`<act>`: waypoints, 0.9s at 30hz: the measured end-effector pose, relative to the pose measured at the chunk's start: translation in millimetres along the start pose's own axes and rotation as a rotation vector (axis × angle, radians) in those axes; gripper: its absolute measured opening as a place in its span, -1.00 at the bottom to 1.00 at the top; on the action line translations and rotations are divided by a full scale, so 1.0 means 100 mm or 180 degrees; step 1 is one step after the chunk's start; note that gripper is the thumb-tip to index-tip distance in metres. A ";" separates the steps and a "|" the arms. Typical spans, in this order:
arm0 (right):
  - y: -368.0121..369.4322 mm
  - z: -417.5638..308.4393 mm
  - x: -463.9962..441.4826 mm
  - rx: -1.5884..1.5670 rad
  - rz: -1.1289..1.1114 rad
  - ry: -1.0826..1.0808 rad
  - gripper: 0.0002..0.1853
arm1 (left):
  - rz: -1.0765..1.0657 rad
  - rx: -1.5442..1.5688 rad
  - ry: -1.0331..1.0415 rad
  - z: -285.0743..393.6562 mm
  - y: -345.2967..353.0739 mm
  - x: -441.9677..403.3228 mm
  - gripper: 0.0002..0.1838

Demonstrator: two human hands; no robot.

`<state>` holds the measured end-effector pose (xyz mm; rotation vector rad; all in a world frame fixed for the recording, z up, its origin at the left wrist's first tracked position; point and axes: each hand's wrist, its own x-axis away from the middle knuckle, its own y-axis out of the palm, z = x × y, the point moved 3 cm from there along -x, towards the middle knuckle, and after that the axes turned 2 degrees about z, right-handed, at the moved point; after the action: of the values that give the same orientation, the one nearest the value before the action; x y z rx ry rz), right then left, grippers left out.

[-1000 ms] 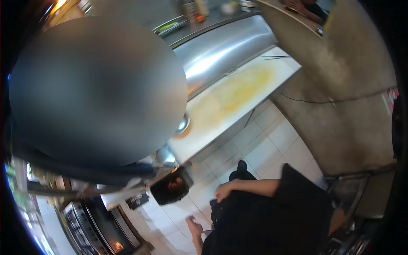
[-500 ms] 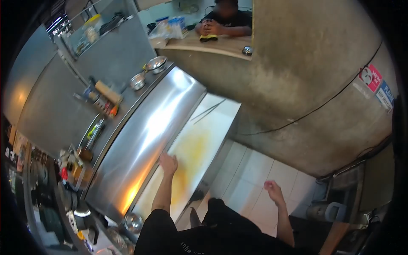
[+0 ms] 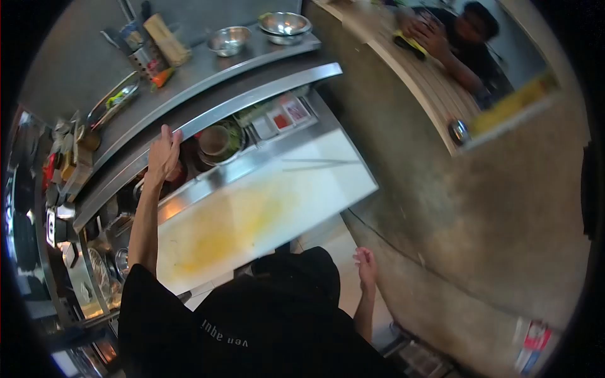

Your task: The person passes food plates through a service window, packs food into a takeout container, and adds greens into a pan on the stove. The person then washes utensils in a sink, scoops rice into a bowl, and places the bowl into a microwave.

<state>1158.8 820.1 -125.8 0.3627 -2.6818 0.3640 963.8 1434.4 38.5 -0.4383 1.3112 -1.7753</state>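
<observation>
My left hand [image 3: 165, 152] is raised against the front edge of a long stainless steel lid [image 3: 258, 94], its fingers stretched upward on the metal. The lid stands lifted. Under it, a round container [image 3: 215, 142] and small square tubs [image 3: 280, 118] with red and pale contents show in the counter well. A white cutting board [image 3: 315, 189] with a yellow stain lies in front. Two thin grey sticks [image 3: 321, 165] rest at its right end. My right hand [image 3: 365, 268] hangs beyond the board's near right side, fingers loosely bent and apart, holding nothing.
Metal bowls [image 3: 229, 41] and a perforated utensil holder [image 3: 146, 63] stand on the shelf behind the lid. A person [image 3: 469, 38] leans on a wooden ledge [image 3: 403, 75] at upper right, both hands around an object. A concrete wall [image 3: 479, 233] bounds the right side.
The steel lid has gone from lying closed to lifted, uncovering the containers. My left hand has moved up and away with it. The view has turned, and my right hand still holds nothing.
</observation>
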 end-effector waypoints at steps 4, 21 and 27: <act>0.52 -0.83 -1.17 0.0351 -0.0812 -0.0874 -0.81 | 0.0097 0.0020 -0.0141 -0.20 -0.02 -0.28 -0.58; 4.68 -2.17 -3.44 -0.1117 -0.2210 0.1674 -0.60 | 0.0960 -0.0410 -0.1016 0.01 0.10 -0.80 -0.64; 4.81 -1.94 -3.54 -0.0754 -0.1926 0.1442 -0.75 | 0.1971 -0.0536 0.0479 0.54 0.60 -0.34 -0.64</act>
<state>1394.9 1397.2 -200.8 0.8663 -2.0208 -0.0543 1046.9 1424.8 12.1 0.0248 1.5054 -1.2015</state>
